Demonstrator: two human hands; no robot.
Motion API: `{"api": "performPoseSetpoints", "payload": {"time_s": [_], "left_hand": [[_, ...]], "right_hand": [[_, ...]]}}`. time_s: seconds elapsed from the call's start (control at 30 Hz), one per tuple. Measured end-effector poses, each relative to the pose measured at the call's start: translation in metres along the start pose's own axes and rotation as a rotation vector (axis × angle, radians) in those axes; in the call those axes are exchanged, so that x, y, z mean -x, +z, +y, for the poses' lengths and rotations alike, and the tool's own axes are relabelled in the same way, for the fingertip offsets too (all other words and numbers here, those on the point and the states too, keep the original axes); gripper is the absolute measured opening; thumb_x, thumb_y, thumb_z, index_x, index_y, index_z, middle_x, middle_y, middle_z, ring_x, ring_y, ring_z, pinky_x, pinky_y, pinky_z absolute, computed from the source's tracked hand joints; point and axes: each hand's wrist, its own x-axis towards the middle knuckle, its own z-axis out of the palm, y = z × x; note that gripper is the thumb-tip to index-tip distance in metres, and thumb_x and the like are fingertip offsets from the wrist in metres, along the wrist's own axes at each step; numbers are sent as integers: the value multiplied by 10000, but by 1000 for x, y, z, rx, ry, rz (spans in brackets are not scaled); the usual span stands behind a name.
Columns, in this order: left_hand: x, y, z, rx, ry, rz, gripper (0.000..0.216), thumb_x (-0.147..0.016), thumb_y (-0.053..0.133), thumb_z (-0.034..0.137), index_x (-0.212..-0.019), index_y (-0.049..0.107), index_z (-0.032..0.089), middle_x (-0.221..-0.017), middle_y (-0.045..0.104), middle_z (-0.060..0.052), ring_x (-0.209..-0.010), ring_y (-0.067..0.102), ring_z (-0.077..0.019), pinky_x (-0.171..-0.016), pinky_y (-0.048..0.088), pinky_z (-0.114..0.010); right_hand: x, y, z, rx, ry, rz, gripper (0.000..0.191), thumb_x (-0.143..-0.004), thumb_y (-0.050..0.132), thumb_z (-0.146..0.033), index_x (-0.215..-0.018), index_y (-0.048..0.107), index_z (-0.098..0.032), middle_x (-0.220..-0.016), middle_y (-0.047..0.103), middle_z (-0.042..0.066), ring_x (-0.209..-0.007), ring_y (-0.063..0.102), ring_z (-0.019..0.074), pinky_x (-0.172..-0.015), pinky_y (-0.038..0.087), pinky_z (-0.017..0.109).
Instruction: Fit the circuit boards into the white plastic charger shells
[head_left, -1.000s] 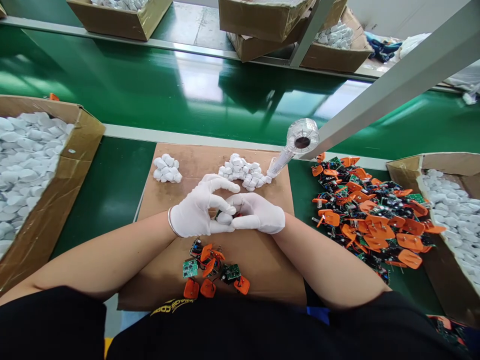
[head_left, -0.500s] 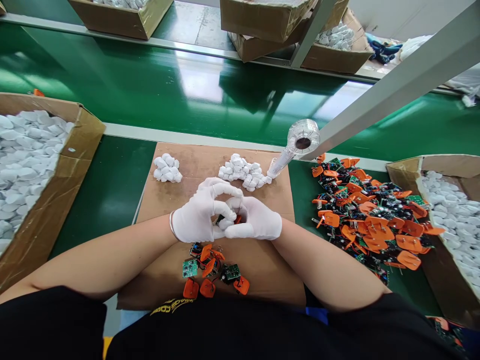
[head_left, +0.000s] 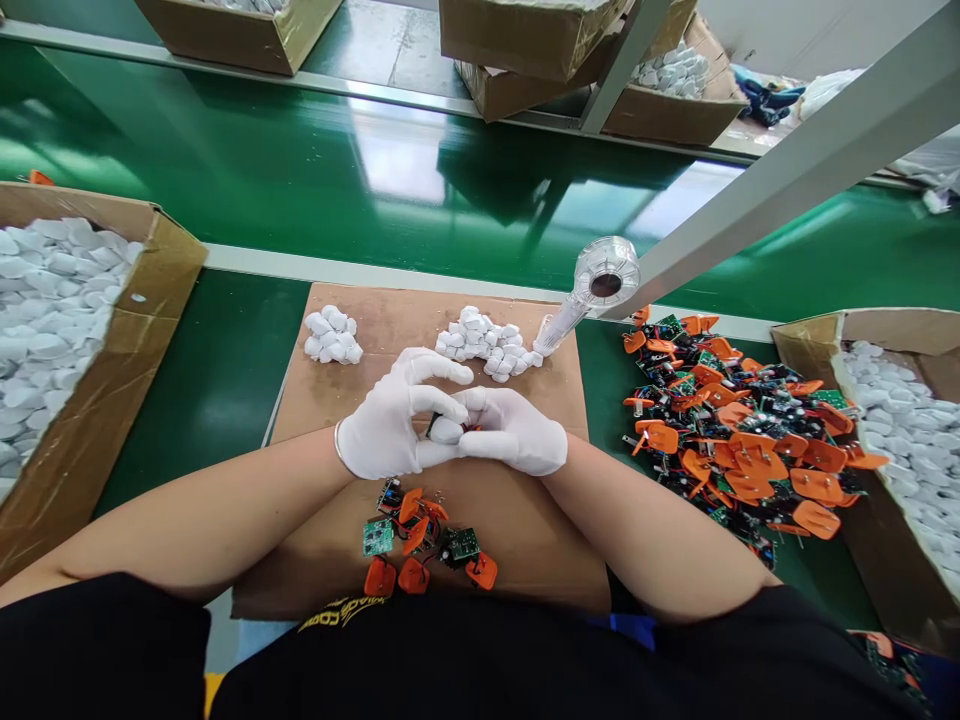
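Note:
Between my gloved hands, above the cardboard mat (head_left: 525, 540), is a small white plastic shell (head_left: 446, 431) with a dark part at its edge and a bit of orange beside it, mostly covered by fingers. My left hand (head_left: 386, 418) grips it from the left, thumb below and fingers curved over. From the other side my right hand (head_left: 519, 432) pinches it between thumb and fingertips. Nearer my body lie several green circuit boards (head_left: 379, 537) wired to orange plug plates (head_left: 414, 575). Beyond the hands are two piles of white shells, a left pile (head_left: 332, 335) and a right pile (head_left: 487, 343).
A clear handheld fan (head_left: 606, 272) leans by a slanted metal post (head_left: 750, 190). A heap of orange plug plates with boards (head_left: 750, 430) lies right. Cardboard boxes of white shells stand left (head_left: 150, 330) and right (head_left: 806, 345). A green conveyor surface (head_left: 285, 180) runs behind.
The left fingers have loosened and spread a little, showing more of the white shell. The right hand has shifted slightly. The piles and the boards remain as they were.

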Motion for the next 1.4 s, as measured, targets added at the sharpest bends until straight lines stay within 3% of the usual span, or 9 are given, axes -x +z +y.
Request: {"api": "performPoseSetpoints", "payload": {"time_s": [0.1,0.23,0.43,0.57,0.73,1.03,1.13,1.4], "left_hand": [[3,0,-2,35,-31,69,343,-720,829,374,-961,630,232,-1153,659,-96,-1085,614,-241,-975,499,-459],[3,0,-1,45,-6,141,373,-717,848,354,-979,610,235,-1124,666,-73,-1062,629,-230,-949,520,-440],[-1,-3,-3,-38,61,83,531,-785,789,363,-1274,592,303,-1168,689,-71,-1079,643,-237,-981,506,-451],[-4,-3,-8,-95,117,107,526,-762,801,473,-1236,636,317,-1122,731,-50,-1045,667,-224,-952,526,-413],[-9,-1,-10,-91,238,89,515,-791,777,481,-1253,617,320,-1040,775,-8,-901,708,-167,-924,550,-369],[2,3,-16,-111,182,63,575,-728,817,509,-1238,629,321,-1028,781,-3,-990,704,-206,-959,538,-427],[5,4,-16,-130,150,101,529,-690,837,524,-1154,669,335,-1050,775,5,-1049,683,-225,-959,529,-432],[-4,0,-8,-113,192,43,621,-688,827,562,-1220,637,304,-1053,773,-22,-1043,686,-228,-972,527,-418]], "right_hand": [[0,-2,1,-158,67,35,343,-757,800,-349,-976,659,-127,-813,629,18,-709,540,110,-655,440,248],[-1,-4,4,-202,35,63,385,-734,826,-329,-1026,667,-134,-838,645,21,-702,555,110,-633,444,239],[-5,-2,6,-281,-11,132,328,-760,808,-317,-994,670,-134,-800,629,17,-730,602,143,-707,509,302],[-3,0,4,-230,-30,148,235,-788,792,-290,-930,684,-138,-822,651,25,-768,614,145,-750,504,302],[-2,-2,2,-219,-80,148,271,-748,819,-362,-846,708,-136,-772,674,33,-749,612,158,-734,497,311],[-3,2,1,-165,-78,155,266,-781,794,-371,-817,689,-129,-729,656,20,-666,564,128,-649,466,271],[-3,2,1,-152,-106,108,260,-821,757,-371,-824,671,-126,-717,634,13,-677,554,124,-683,468,275],[-2,5,-2,-130,-61,91,257,-842,725,-373,-846,652,-127,-719,596,14,-722,544,145,-738,466,308]]}}
